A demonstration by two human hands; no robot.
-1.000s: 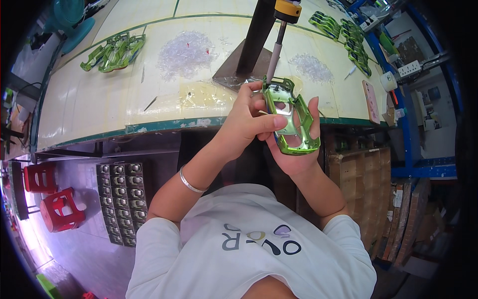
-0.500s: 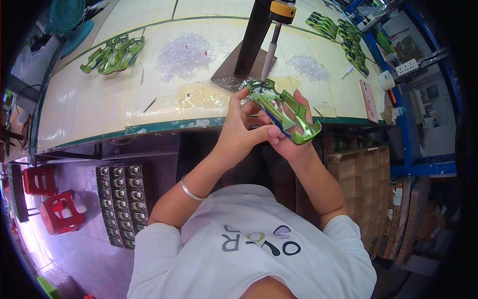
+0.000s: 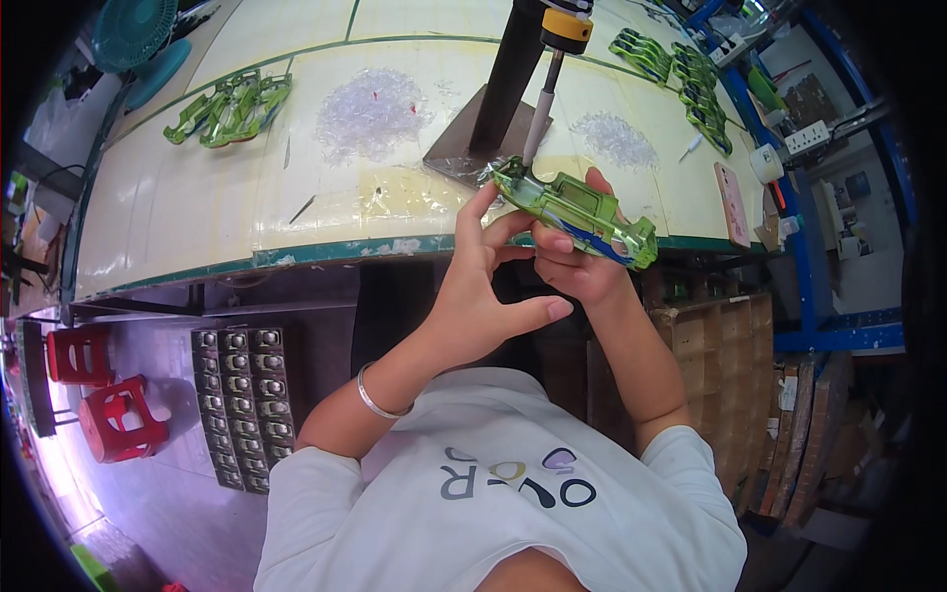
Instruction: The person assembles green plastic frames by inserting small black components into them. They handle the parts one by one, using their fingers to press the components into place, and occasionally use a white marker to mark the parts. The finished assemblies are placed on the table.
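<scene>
A shiny green toy car body shell [image 3: 577,205] with blue side markings is held tilted over the table's front edge. My right hand [image 3: 590,274] is closed around its near right part, fingers beneath and along its sides. My left hand [image 3: 472,286] is open, thumb stretched away from the shell and fingertips touching or close to its far left end. The pale tip of a rod-shaped tool [image 3: 539,123] comes down onto that far end. A yellow and black collar [image 3: 566,32] holds the rod beside a dark metal post [image 3: 505,84].
Piles of small clear plastic pieces [image 3: 370,111] [image 3: 617,138] lie either side of the post's base plate [image 3: 454,143]. More green shells sit at left [image 3: 235,107] and right [image 3: 698,94]. A pink phone [image 3: 731,202] lies near the right edge. Red stools [image 3: 123,419] stand on the floor.
The car shell has rolled over in my right hand, so its outer side and blue markings show more. My left thumb has let go of it and swung away toward me.
</scene>
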